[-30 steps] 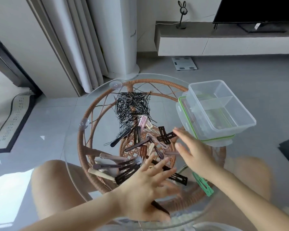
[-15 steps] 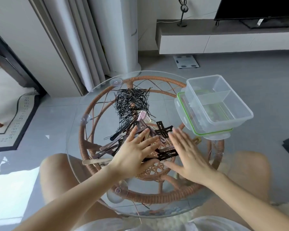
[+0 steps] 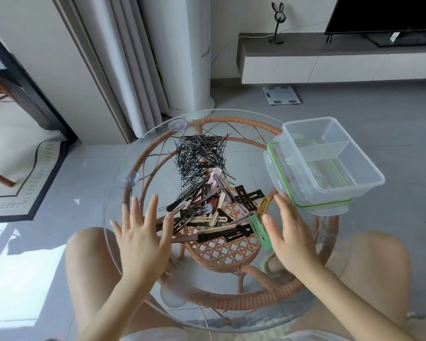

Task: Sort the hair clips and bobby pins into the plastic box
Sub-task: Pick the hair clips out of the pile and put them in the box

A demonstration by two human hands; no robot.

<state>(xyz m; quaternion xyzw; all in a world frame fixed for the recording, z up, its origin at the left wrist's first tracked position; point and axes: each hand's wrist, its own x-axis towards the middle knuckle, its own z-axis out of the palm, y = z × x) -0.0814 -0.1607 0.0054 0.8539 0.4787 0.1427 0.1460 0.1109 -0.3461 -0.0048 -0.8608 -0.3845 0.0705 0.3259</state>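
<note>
Head view: hair clips (image 3: pixel 214 215) are heaped mid-table on the glass top (image 3: pixel 123 166), with bobby pins (image 3: pixel 198 156) tangled just beyond. The plastic box (image 3: pixel 354 185) (divided, apparently empty) stands at the right edge. Left hand (image 3: pixel 143 235) and right hand (image 3: pixel 290 237) flank the heap, fingers straight, nothing held. Clips are judged light, stiff, flat and likely slippery on glass: best pinched at a raised end.

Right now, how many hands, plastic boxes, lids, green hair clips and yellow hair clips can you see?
Hands: 2, the left hand and the right hand
Clear plastic box: 1
Green-rimmed lid: 1
Green hair clip: 1
Yellow hair clip: 1
Total: 6
</note>
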